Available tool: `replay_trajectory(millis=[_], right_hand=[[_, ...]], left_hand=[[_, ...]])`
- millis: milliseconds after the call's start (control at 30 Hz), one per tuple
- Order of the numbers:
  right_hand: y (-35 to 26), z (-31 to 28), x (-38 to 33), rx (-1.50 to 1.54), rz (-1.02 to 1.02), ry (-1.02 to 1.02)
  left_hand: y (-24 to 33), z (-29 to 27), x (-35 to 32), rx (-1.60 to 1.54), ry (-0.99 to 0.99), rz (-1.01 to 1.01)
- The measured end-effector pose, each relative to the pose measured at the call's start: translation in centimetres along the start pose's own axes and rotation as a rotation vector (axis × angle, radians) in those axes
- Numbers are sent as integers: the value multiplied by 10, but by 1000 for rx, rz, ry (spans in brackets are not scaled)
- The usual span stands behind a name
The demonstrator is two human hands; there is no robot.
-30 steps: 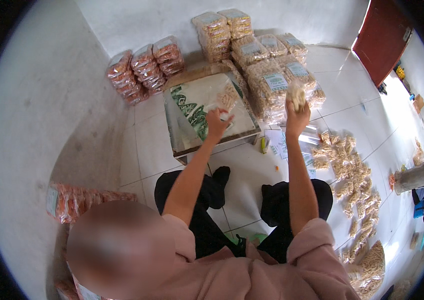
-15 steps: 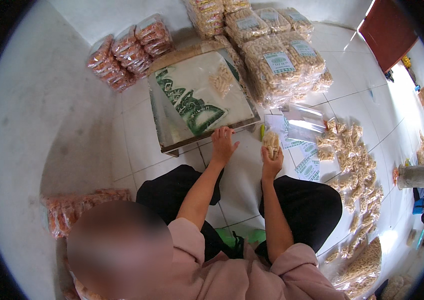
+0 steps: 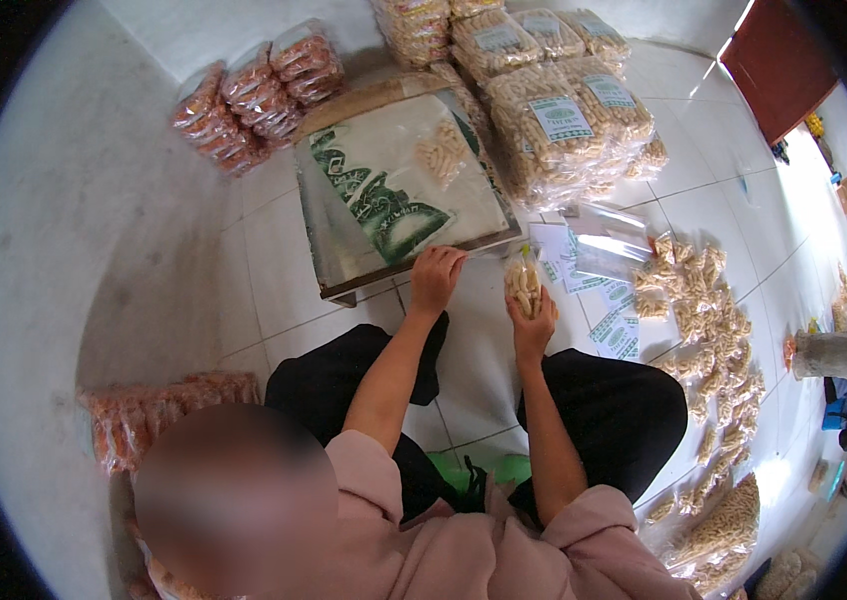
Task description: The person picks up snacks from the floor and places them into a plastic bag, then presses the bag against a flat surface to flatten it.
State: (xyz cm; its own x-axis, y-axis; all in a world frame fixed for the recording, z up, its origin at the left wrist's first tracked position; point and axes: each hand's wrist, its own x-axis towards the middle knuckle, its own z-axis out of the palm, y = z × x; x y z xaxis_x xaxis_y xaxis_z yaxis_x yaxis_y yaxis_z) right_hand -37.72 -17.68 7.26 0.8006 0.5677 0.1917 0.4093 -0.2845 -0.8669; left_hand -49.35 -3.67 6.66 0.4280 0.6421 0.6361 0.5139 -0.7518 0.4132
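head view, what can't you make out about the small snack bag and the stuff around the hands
- Small snack bag: the right hand covers its lower part, so whether it is sealed is unclear.
- Left hand: its fingertips curl at the edge of the low table; what they pinch is too small to tell.
- Orange packs on the left: the person's blurred head hides part of them.

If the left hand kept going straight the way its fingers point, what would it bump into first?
Probably the low table covered with green-patterned plastic: the left hand already has its fingertips at the near edge. Farther along lies a small snack bag.
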Motion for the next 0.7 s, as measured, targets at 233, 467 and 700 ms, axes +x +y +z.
replay_trajectory(millis=[233,467,700], right_hand=[[-9,-7,0,8,-53,-62],[-28,-7,-1,81,-128,-154],[-35,14,2,45,-186,-191]], left_hand=[[-14,-1,16,-477,-295,-443],[-22,8,24,-790,-278,-528],[2,12,18,-598,-9,-522]])
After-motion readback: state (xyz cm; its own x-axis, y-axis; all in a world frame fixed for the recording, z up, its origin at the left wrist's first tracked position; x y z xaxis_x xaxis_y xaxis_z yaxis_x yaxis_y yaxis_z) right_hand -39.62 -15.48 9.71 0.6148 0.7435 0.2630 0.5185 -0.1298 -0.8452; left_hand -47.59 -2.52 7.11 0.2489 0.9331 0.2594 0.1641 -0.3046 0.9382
